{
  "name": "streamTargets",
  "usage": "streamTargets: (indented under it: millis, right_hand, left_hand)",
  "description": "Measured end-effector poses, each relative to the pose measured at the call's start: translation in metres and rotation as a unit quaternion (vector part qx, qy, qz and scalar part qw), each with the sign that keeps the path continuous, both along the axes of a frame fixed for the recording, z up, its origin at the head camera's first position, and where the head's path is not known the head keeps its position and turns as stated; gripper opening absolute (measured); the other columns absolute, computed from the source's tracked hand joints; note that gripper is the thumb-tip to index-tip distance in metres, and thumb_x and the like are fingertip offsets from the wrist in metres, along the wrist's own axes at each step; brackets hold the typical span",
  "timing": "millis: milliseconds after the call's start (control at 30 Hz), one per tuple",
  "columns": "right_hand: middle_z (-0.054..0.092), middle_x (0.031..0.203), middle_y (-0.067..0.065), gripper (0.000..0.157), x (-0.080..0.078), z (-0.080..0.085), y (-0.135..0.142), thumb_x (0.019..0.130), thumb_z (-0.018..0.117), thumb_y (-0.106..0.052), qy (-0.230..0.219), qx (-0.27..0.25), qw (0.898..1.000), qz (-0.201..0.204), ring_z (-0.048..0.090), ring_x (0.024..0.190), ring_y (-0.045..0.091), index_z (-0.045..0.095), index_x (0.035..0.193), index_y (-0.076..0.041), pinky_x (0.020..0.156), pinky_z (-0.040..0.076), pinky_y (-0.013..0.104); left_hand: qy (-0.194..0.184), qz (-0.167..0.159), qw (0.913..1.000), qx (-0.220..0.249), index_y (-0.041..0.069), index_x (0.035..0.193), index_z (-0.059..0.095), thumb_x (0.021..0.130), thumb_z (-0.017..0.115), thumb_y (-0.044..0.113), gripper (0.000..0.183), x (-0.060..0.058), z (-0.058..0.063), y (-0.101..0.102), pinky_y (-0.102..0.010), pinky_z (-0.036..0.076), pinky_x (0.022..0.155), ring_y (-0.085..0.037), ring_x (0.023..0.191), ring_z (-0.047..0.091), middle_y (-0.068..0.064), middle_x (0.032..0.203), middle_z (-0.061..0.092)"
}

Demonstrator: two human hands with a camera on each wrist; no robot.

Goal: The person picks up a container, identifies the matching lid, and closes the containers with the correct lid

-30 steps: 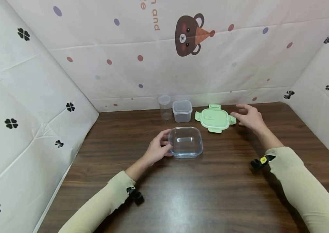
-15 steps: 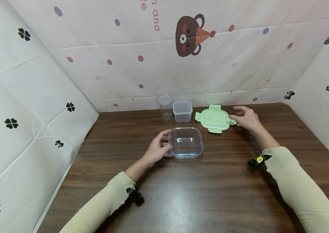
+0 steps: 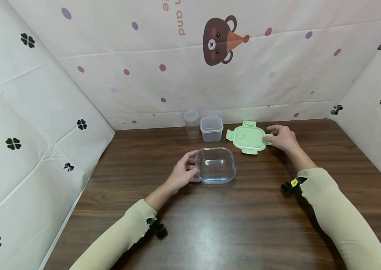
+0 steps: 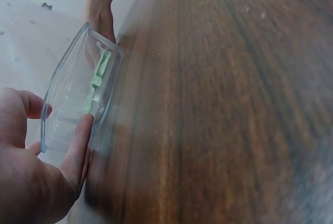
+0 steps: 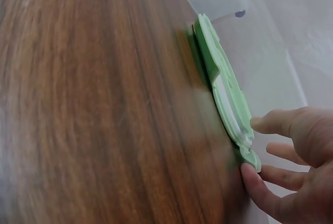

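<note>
A clear square glass food container point(image 3: 215, 165) stands without a lid mid-table. My left hand point(image 3: 181, 173) holds its left side, with the thumb near the front corner and the fingers spread along the wall. In the left wrist view, digits of the left hand point(image 4: 39, 166) lie at the container's rim point(image 4: 49, 104) and along its wall. Farther right lies a light green lid point(image 3: 248, 137) with side flaps. My right hand point(image 3: 283, 138) pinches its right edge; in the right wrist view one digit touches the lid's point(image 5: 226, 88) face and another meets the end flap.
Behind the glass container stand a small lidded plastic tub point(image 3: 211, 129) and a clear round jar point(image 3: 191, 125) with a whitish lid. A printed white sheet point(image 3: 136, 86) rises at the table's back edge. Similar sheets hang on both sides. The wooden table point(image 3: 197, 232) stretches toward the front.
My right hand has moved left onto the green lid's right edge and taken hold of it. The left hand and the glass container have stayed in place.
</note>
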State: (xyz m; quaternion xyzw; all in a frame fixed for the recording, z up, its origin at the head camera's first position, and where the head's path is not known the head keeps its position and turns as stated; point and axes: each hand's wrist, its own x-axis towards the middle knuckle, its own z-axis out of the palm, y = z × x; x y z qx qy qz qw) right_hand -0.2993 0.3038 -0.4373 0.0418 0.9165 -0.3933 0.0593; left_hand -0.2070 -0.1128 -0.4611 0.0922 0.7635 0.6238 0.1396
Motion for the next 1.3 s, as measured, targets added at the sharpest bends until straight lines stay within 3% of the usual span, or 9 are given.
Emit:
streamTargets:
  millis: [133,300,367,600,700,1200,1300]
  right_hand:
    - [0.047,0.166,0.039,0.063,-0.0024,-0.001,-0.001,0.111,0.069,-0.026,-0.001,-0.005,1.0,0.0,0.038,0.153,0.062,0.05,0.164,0.002,0.11,0.056,0.063]
    - [0.047,0.165,0.04,0.062,-0.0052,-0.002,0.0012,0.112,0.068,-0.025,-0.005,-0.018,1.0,0.003,0.054,0.14,0.056,0.05,0.164,0.003,0.094,0.063,0.04]
    - [0.046,0.164,0.041,0.062,-0.0057,-0.0022,0.0023,0.111,0.068,-0.025,-0.009,-0.021,1.0,0.003,0.057,0.136,0.055,0.049,0.164,0.003,0.091,0.064,0.037]
    - [0.038,0.169,0.044,0.064,-0.0039,-0.0022,0.0021,0.111,0.069,-0.025,-0.013,-0.031,0.999,-0.003,0.037,0.156,0.061,0.048,0.165,0.003,0.112,0.054,0.063]
    - [0.035,0.171,0.043,0.063,-0.0031,-0.0019,0.0025,0.112,0.069,-0.024,-0.012,-0.036,0.999,-0.005,0.034,0.159,0.061,0.048,0.165,0.003,0.118,0.051,0.067]
    - [0.034,0.17,0.042,0.066,-0.0039,-0.0024,0.0055,0.111,0.068,-0.019,-0.004,-0.067,0.998,-0.002,0.042,0.15,0.057,0.044,0.168,0.004,0.109,0.054,0.058]
    - [0.034,0.171,0.042,0.066,-0.0034,-0.0017,0.005,0.112,0.067,-0.02,-0.008,-0.062,0.998,0.003,0.046,0.146,0.054,0.043,0.168,0.005,0.104,0.056,0.049]
  left_hand:
    - [-0.002,0.001,1.0,-0.002,0.025,0.17,0.047,0.105,0.062,-0.003,0.073,0.001,0.0001,-0.0011,-0.041,0.074,0.089,-0.027,0.119,0.068,-0.026,0.157,0.053]
    - [-0.004,-0.001,1.0,0.0,0.025,0.17,0.047,0.105,0.062,-0.004,0.073,0.0008,-0.0002,-0.0008,-0.041,0.074,0.089,-0.027,0.118,0.068,-0.027,0.156,0.054]
    - [-0.004,-0.003,1.0,0.001,0.025,0.17,0.047,0.105,0.063,-0.004,0.073,0.0003,-0.0005,-0.0001,-0.042,0.074,0.089,-0.026,0.118,0.068,-0.027,0.156,0.054]
    - [-0.002,-0.006,1.0,0.003,0.022,0.171,0.046,0.105,0.062,-0.005,0.073,0.0005,-0.0004,-0.0003,-0.043,0.075,0.089,-0.026,0.116,0.068,-0.03,0.155,0.053]
    - [-0.006,-0.004,1.0,0.005,0.023,0.171,0.045,0.105,0.062,-0.004,0.073,0.0008,0.001,-0.0006,-0.043,0.074,0.09,-0.026,0.117,0.068,-0.029,0.156,0.053]
    - [-0.004,-0.004,1.0,0.006,0.023,0.171,0.045,0.105,0.061,-0.004,0.073,0.0008,0.0,-0.001,-0.042,0.074,0.091,-0.024,0.115,0.068,-0.029,0.156,0.053]
    - [-0.004,-0.004,1.0,0.007,0.023,0.171,0.045,0.105,0.061,-0.004,0.074,0.0011,0.0004,-0.0009,-0.043,0.074,0.091,-0.024,0.115,0.068,-0.029,0.155,0.054]
